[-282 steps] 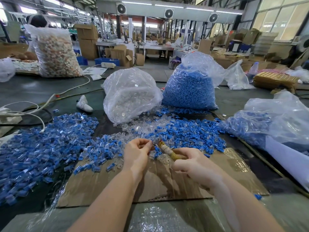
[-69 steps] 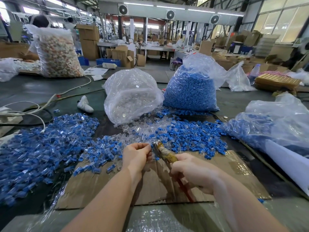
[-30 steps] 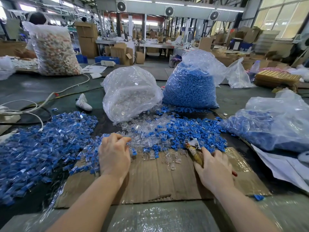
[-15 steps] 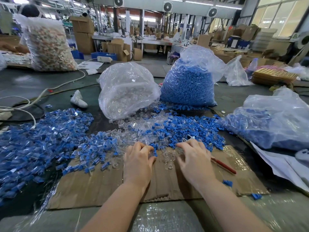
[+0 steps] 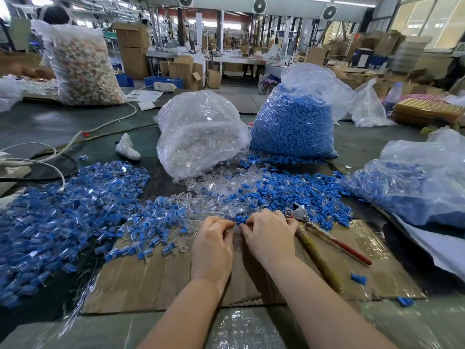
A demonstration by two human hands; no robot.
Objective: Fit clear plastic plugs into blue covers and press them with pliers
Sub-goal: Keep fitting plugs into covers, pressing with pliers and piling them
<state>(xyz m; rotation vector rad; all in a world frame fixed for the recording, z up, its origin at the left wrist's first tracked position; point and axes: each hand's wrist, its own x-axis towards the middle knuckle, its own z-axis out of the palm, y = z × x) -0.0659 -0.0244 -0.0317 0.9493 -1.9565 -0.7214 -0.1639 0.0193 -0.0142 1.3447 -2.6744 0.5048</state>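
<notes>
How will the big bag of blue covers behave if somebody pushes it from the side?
The bag of blue covers looks packed full, so probably heavy and slow to slide. Its thin film may stretch or tear. Covers already lie at its base, so more could spill.

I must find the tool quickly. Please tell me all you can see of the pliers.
The pliers lie flat on the cardboard sheet, just right of the right hand, which does not grip them. The grey metal head points at the blue covers. One handle is red, the other wrapped in yellowish-brown; the handles lie spread.
</notes>
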